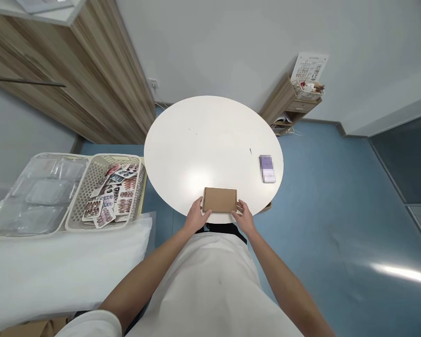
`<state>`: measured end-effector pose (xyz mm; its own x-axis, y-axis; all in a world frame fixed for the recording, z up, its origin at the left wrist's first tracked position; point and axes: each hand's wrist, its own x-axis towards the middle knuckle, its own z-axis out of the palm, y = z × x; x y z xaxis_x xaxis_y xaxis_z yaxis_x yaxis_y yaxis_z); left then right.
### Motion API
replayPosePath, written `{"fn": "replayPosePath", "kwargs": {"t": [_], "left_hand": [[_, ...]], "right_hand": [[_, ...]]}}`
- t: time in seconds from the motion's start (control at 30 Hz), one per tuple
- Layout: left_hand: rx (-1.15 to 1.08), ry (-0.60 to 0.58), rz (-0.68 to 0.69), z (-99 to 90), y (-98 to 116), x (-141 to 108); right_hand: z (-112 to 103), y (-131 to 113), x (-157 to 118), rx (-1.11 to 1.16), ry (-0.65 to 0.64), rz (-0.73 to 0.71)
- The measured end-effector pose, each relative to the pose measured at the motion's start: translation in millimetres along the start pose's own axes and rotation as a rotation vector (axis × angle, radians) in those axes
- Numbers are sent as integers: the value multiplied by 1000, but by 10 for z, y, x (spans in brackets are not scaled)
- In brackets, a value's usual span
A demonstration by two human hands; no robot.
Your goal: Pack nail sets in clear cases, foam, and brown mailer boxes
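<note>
A closed brown cardboard box (220,200) lies flat near the front edge of the round white table (203,135). My left hand (197,215) grips its left end, with the thumb along the near side. At the right end my right hand (243,216) holds the box in the same way, fingers at the side and thumb at the near corner. The box's underside is hidden. A purple and white item (267,169), blurred out in part, rests toward the table's right edge.
To the left stand a white basket (70,206) of press-on nail cards (121,196) and another basket of clear plastic packs (49,192). White wrapping sheets (66,267) lie nearer me. A wooden cabinet (101,70) and small shelf (280,100) stand behind the table.
</note>
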<state>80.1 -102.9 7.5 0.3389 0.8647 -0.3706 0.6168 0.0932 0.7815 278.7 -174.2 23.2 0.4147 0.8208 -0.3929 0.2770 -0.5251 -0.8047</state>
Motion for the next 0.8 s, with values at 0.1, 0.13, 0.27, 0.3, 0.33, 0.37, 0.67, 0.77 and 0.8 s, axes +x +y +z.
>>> {"fn": "replayPosePath", "kwargs": {"t": [0.1,0.13,0.27,0.3,0.33,0.37,0.67,0.77,0.8], "left_hand": [[93,3,-105,-16,86,55],[124,-6,-121,-31,116,81],[235,-37,-165,-90,192,209],[249,-45,-158,-95,195,242],[253,-53,-141,-94,193,274],[249,-59,-119,-88,188,304],[132,47,-12,120,374,450],[66,78,-22,339,628,441],[37,77,-29,445,735,433]], "right_hand": [[-104,-95,115,-111,15,53],[-137,-128,161,-135,1,77],[-199,-211,347,-180,-114,135],[-193,-215,387,-184,-144,134],[-180,-212,422,-187,-167,129],[-164,-203,452,-188,-181,121],[-250,60,576,-79,-187,-69],[-533,221,624,-30,-164,-57],[-667,284,647,-14,-154,-53]]}}
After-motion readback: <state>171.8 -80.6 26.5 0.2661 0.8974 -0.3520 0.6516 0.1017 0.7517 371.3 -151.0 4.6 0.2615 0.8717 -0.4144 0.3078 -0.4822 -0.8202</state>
